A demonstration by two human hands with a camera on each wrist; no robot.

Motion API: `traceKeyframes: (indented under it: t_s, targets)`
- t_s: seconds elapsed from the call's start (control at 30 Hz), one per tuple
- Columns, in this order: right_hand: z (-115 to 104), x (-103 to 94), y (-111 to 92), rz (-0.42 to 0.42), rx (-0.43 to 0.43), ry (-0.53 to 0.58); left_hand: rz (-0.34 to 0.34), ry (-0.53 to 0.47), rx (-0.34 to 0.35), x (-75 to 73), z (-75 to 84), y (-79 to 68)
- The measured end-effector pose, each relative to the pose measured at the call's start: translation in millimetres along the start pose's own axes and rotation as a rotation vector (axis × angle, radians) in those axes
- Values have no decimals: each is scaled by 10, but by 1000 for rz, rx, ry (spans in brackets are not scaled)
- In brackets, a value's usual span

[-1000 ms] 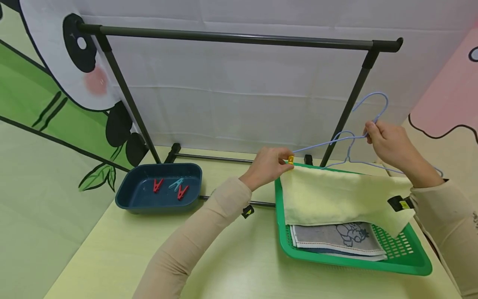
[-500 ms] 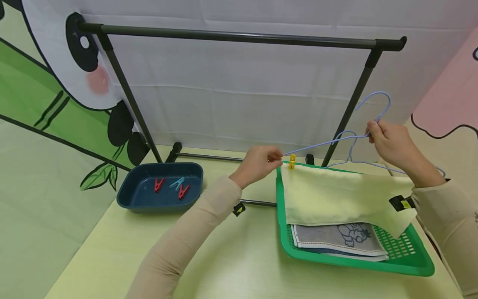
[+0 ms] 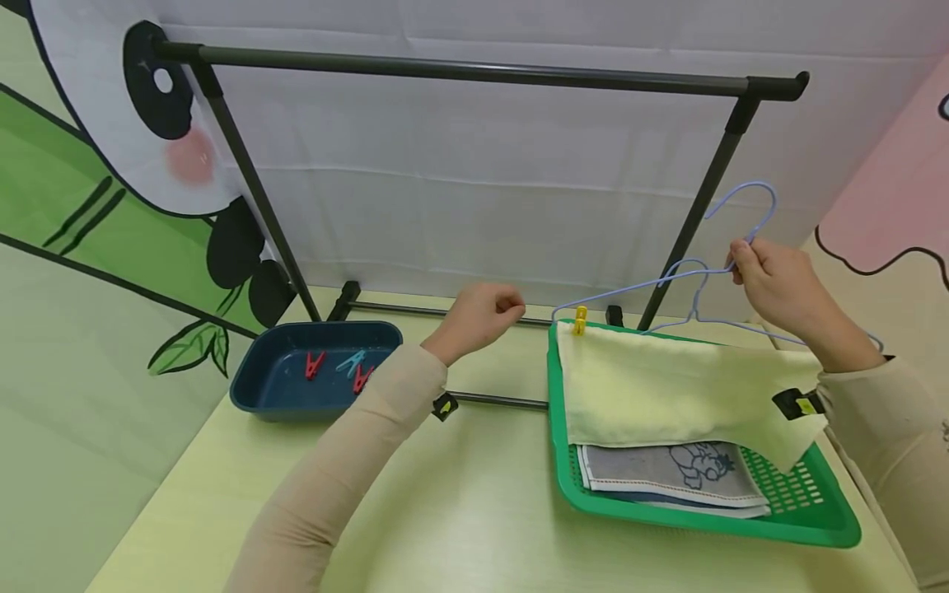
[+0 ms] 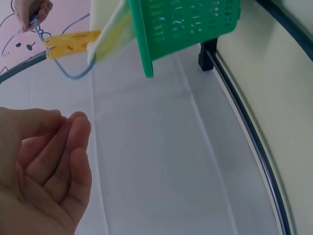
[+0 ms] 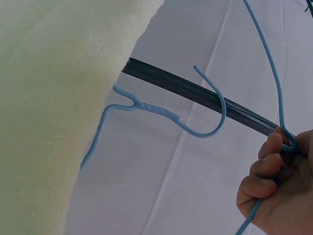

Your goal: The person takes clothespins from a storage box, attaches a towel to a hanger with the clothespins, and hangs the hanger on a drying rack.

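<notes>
your right hand [image 3: 778, 288] grips the blue hanger [image 3: 630, 289] just below its hook, while your left hand [image 3: 478, 317] holds nothing, fingers loosely curled, between the navy tray [image 3: 259, 383] and the green basket [image 3: 667, 519]. the pale yellow towel [image 3: 667, 387] lies in the basket over a folded grey cloth [image 3: 630, 463], with one yellow peg [image 3: 581, 320] at its left corner by the hanger's end. you look to be partway through pegging the towel on. next probably calls for another peg: reach into the tray for a red peg [image 3: 314, 365] or the light blue peg [image 3: 352, 362], keeping the hanger steady.
</notes>
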State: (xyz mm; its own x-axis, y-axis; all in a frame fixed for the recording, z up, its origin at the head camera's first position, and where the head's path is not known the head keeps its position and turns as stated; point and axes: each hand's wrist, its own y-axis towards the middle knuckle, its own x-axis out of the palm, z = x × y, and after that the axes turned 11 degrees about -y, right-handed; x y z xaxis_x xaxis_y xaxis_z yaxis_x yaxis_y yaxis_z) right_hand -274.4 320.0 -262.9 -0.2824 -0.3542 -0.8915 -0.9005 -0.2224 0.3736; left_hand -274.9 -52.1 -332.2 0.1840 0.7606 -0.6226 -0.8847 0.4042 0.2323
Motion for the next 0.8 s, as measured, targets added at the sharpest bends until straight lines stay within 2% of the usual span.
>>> traceKeyframes:
  t_s: [0.33,0.63,0.8]
  targets:
    - [-7,-7,-7,0,-1,3,-16,69,-32,-252,-137,-99]
    - [4,-15,-18,-24,14,8,-93,86,-140,-469,-233,-172]
    - [4,-20,-27,-38,31,18,-107,105,-178,-594,-326,-236]
